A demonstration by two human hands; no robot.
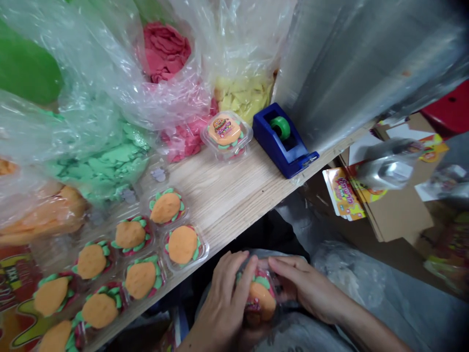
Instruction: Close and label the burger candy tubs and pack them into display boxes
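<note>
Both my hands grip one small clear plastic box with a burger-shaped candy (pixel 261 298) inside, held low in front of the wooden table's edge. My left hand (pixel 223 303) wraps its fingers over the box's left side and top. My right hand (pixel 308 288) pinches the box's right side. On the wooden table (pixel 234 195) lie several open clear trays of the same orange, green and red candy (pixel 182 244). One closed, labelled box (pixel 225 132) sits farther back.
A blue tape dispenser (pixel 284 139) stands at the table's right end. Clear plastic bags hold pink pieces (pixel 164 49), green pieces (pixel 106 161), yellow pieces (pixel 244 98) and orange pieces (pixel 40 215). Cardboard and printed labels (pixel 342 193) lie at the right, below the table.
</note>
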